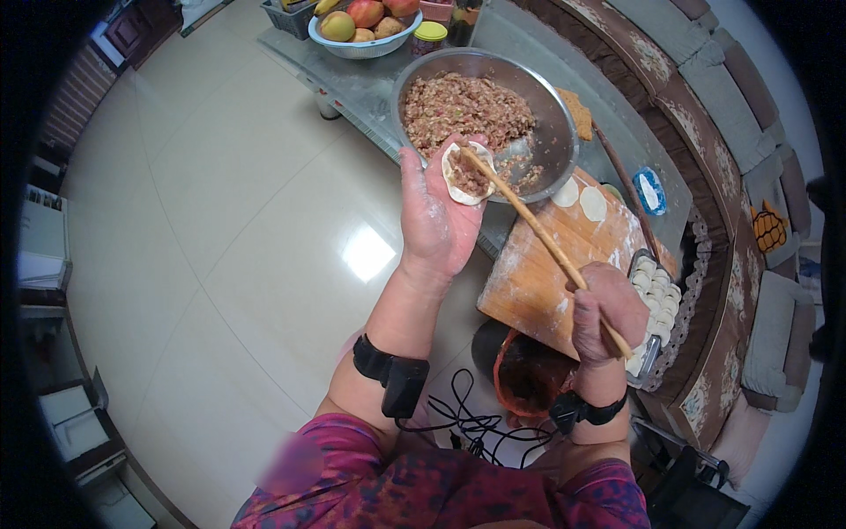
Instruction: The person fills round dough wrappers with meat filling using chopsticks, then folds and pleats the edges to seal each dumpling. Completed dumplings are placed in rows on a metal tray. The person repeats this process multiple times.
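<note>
On the palm of my left hand (439, 221) lies a round dumpling wrapper (486, 190) with meat filling (464, 173) in its middle. My right hand (611, 311) grips a long, light wooden stick (545, 238), like a chopstick. Its far tip touches the filling on the wrapper. Just beyond my left hand stands a steel bowl (558, 142) with a large mass of minced meat filling (466, 109). Two flat wrappers, one of them a round disc (593, 203), lie on a floured wooden board (529, 284). Beside my right hand, a tray holds several folded dumplings (654, 294), partly hidden by that hand.
A glass-topped table (291, 49) carries the bowl, a blue fruit basket (370, 47) and a yellow-lidded jar (429, 36). A dark rod (621, 165) runs beside the board. Below are a reddish bucket (505, 377) and loose black cables (476, 423). A sofa (720, 218) lines the right.
</note>
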A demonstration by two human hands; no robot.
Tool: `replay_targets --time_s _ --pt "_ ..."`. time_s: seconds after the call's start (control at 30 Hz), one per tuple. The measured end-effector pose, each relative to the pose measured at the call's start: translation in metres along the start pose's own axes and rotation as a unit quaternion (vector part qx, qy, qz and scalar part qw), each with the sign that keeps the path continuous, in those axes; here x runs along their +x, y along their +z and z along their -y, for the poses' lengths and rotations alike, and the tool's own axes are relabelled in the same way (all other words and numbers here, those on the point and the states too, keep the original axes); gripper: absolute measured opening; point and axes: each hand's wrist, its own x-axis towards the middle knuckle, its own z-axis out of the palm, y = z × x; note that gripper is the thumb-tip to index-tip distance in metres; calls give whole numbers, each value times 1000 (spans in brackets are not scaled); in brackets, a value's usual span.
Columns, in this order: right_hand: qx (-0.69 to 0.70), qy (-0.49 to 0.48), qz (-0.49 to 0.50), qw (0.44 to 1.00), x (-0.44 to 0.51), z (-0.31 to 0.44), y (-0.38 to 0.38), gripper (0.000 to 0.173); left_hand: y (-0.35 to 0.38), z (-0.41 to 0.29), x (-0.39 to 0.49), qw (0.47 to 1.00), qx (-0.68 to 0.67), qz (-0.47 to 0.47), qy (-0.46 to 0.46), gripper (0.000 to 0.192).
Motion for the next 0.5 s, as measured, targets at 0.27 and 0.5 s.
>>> replay_targets --time_s 0.27,0.5 --pt "1 47 -33 998 -10 -2 -10 23 -1 -3 1 1000 -24 4 4 78" --pt "1 38 -2 999 -3 -2 -8 18 1 -4 0 1000 -14 0 6 77"
